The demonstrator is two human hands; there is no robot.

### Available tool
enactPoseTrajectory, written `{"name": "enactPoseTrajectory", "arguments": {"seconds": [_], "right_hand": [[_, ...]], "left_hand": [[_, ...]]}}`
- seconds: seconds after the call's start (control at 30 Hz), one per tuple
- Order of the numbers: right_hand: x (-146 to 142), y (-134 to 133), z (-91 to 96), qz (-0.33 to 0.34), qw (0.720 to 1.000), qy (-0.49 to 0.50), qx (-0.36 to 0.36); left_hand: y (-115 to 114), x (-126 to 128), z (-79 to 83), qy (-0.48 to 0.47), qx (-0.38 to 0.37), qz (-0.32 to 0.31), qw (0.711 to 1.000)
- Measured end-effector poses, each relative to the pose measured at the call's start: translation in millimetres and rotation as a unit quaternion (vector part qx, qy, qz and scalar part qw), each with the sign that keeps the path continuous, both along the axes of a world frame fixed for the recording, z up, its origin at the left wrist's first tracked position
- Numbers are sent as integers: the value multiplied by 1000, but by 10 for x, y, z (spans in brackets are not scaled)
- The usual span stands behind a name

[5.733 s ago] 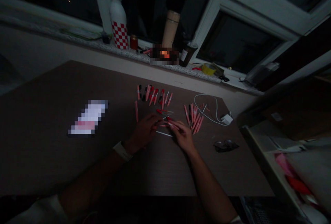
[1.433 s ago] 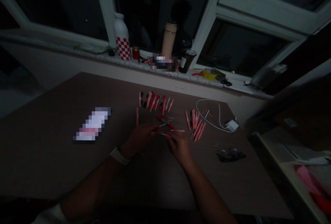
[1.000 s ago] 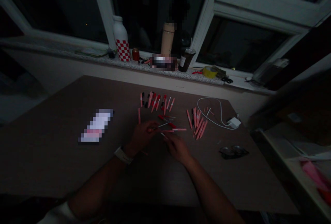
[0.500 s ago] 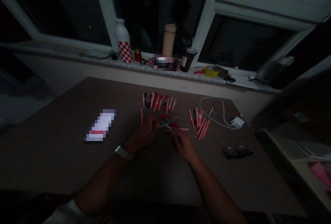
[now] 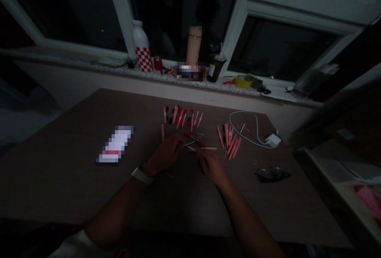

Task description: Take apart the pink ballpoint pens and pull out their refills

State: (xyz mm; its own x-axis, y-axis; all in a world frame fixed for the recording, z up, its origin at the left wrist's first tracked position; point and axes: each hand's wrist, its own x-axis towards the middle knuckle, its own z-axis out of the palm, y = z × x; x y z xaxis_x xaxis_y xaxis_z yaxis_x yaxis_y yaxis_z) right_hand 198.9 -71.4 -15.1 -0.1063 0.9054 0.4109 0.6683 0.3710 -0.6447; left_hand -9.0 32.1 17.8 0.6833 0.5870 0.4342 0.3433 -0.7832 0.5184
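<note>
Gloom hid whether the left hand (image 5: 166, 154) or right hand (image 5: 212, 166) actually pinched anything; both grips curled low over thin pink pen parts (image 5: 193, 139), honestly.

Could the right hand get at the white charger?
Probably yes: the right hand shares the tabletop with the white charger, and the way below the pink pen-like tubes looks open.

Off to the right of the right grip (image 5: 212, 166), a white charger (image 5: 272, 140) sits on the table (image 5: 74, 186), its white cable (image 5: 242, 114) looping back from it, with dark glasses (image 5: 272, 174) lying nearer the table's edge. Far ahead of the grip, the granite sill (image 5: 89, 64) carries a checkered bottle (image 5: 142, 47), a dark cup (image 5: 216, 69), yellow tape (image 5: 243, 81) and scissors (image 5: 264, 90).
</note>
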Motion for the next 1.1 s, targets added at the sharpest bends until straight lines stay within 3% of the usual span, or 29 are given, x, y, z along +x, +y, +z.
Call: {"name": "enactPoseTrajectory", "arguments": {"seconds": [0.47,0.77,0.87,1.0,1.1], "right_hand": [[14,-15,32,10,997,-77,-7],[-21,-41,64,-41,998,-11,-52],[-30,-45,71,-22,999,9,-42],[-54,-43,69,9,1000,22,-17],[-62,-38,55,2,1000,29,-1]], "left_hand": [[39,-31,-20,30,31,-25,999],[36,-30,33,-33,-54,-9,998],[15,-15,40,-28,-70,-9,997],[-60,49,33,1,-108,-62,992],[-122,100,47,-14,-164,-37,986]]}}
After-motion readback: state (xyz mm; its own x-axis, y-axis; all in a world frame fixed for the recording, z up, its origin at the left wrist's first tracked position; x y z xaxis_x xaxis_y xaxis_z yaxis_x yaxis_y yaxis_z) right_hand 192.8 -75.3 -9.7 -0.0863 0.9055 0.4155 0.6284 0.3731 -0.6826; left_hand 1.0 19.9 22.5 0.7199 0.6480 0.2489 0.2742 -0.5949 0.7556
